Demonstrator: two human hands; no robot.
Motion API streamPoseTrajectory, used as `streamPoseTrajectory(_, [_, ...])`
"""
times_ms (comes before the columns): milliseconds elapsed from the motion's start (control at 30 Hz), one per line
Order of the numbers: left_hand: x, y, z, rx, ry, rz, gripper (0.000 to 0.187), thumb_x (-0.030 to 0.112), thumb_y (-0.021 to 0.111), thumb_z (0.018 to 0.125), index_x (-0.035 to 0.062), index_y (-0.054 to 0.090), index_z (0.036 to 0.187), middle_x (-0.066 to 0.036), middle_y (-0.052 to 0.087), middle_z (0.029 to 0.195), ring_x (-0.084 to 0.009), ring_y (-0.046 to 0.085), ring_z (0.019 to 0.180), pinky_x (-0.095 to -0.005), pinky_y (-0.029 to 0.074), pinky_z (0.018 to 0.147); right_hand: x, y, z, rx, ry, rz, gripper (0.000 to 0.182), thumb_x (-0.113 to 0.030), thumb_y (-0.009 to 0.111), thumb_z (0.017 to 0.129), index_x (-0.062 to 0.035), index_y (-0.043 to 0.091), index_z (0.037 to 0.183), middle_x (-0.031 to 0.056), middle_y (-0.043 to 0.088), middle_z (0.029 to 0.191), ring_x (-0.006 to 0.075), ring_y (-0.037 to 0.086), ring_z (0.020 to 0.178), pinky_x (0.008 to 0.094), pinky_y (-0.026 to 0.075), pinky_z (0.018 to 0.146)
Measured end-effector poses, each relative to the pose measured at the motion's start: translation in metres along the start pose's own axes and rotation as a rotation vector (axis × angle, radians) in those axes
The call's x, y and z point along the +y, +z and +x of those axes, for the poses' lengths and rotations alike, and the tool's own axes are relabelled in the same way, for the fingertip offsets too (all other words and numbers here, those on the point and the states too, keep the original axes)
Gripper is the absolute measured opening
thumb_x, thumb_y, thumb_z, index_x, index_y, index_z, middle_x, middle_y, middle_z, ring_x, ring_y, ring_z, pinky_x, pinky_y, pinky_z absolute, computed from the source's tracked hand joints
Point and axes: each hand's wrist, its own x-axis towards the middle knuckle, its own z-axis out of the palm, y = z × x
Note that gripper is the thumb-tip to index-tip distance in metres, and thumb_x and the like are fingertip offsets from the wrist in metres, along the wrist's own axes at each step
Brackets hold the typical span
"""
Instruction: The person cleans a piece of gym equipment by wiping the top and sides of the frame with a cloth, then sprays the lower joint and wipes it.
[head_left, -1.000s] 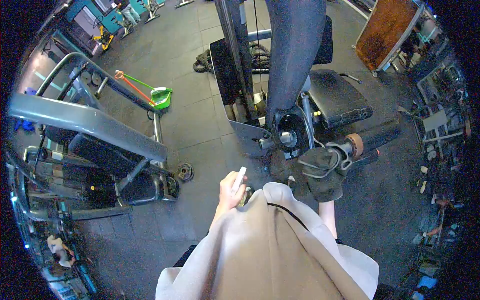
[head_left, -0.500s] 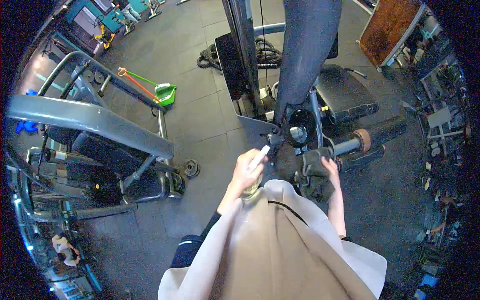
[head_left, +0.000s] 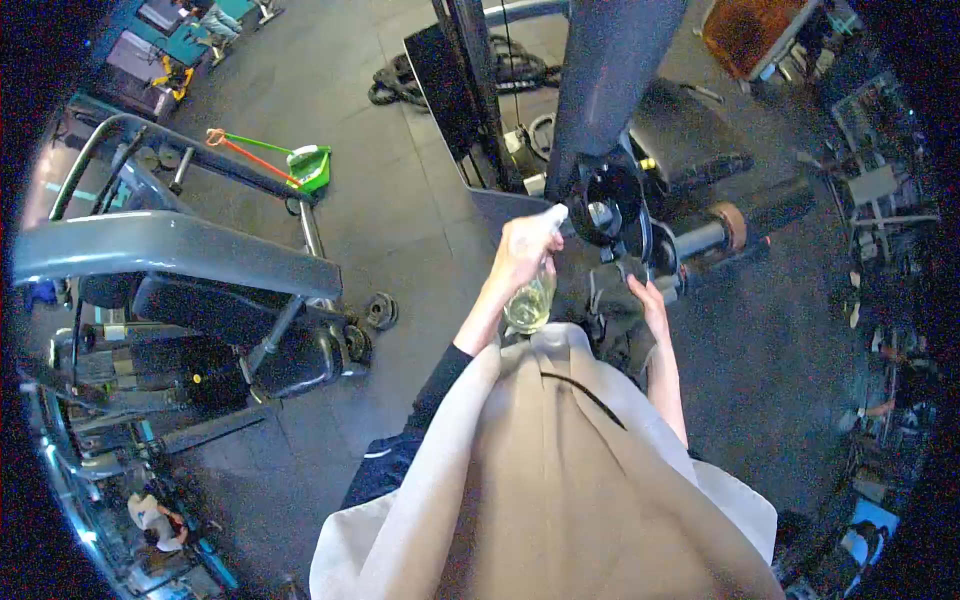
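Observation:
My left hand is closed around the neck of a clear spray bottle with a white spray head and pale yellowish liquid low in it. The nozzle points toward the exercise machine, just short of its round black part. On the right, my right hand grips a dark grey cloth that hangs down below the fingers. The cloth is close to the machine's lower frame; whether it touches is hard to tell.
A padded roller sticks out to the right of the machine. Another grey machine stands at left, with weight plates by its foot. A green dustpan and black ropes lie farther off. A person is at lower left.
My left hand has lifted the spray bottle up and forward, nearer the machine, so more of the bottle shows. The right hand with the cloth has moved slightly forward.

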Motion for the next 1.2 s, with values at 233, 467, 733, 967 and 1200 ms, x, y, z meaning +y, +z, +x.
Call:
streamPoseTrajectory(233, [-0.011,0.002,-0.01,0.059,-0.039,0.114,0.018,0.014,0.056,0.083,-0.0024,0.064,0.086,-0.008,0.063,0.068,-0.0151,0.06,0.047,-0.0275,0.048,0.045,-0.04,-0.015,-0.016,-0.033,0.0,0.131,0.039,-0.031,0.063,0.093,-0.0032,0.063,0.121,0.0034,0.066,0.113,0.0131,0.059,0.102,0.0264,0.041,0.093])
streamPoseTrajectory(467, [0.002,0.002,-0.029,0.095,-0.11,0.209,0.01,0.007,0.056,0.081,-0.0008,0.062,0.081,-0.007,0.062,0.065,-0.0138,0.061,0.047,-0.0278,0.048,0.046,-0.099,-0.019,0.021,0.022,-0.036,0.223,0.033,-0.027,0.061,0.093,-0.0036,0.063,0.116,0.0021,0.065,0.106,0.0118,0.06,0.095,0.026,0.045,0.086])
streamPoseTrajectory(733, [-0.028,0.003,-0.035,0.192,-0.057,0.159,0.01,0.004,0.058,0.078,-0.0003,0.063,0.085,-0.007,0.062,0.074,-0.0131,0.061,0.051,-0.0268,0.049,0.048,-0.11,0.0,0.007,-0.038,-0.146,0.09,0.032,-0.023,0.063,0.09,-0.0014,0.063,0.113,0.0044,0.065,0.102,0.0131,0.06,0.091,0.0263,0.047,0.083])
streamPoseTrajectory(967, [-0.019,-0.025,-0.051,0.287,-0.019,-0.021,0.02,-0.001,0.053,0.074,-0.0046,0.062,0.091,-0.01,0.064,0.081,-0.0159,0.061,0.054,-0.028,0.051,0.051,-0.047,0.03,-0.006,-0.015,0.146,-0.127,0.03,-0.024,0.062,0.091,-0.002,0.065,0.112,0.0077,0.069,0.107,0.0187,0.066,0.091,0.0317,0.05,0.088])
streamPoseTrajectory(1200, [-0.006,-0.084,-0.085,0.23,-0.015,0.213,0.021,-0.001,0.051,0.073,-0.0039,0.062,0.091,-0.008,0.063,0.08,-0.0151,0.06,0.055,-0.0258,0.048,0.053,-0.005,0.153,0.033,-0.224,-0.042,0.607,0.035,-0.029,0.05,0.097,-0.0087,0.059,0.124,0.0054,0.063,0.119,0.0201,0.058,0.112,0.0353,0.049,0.095])
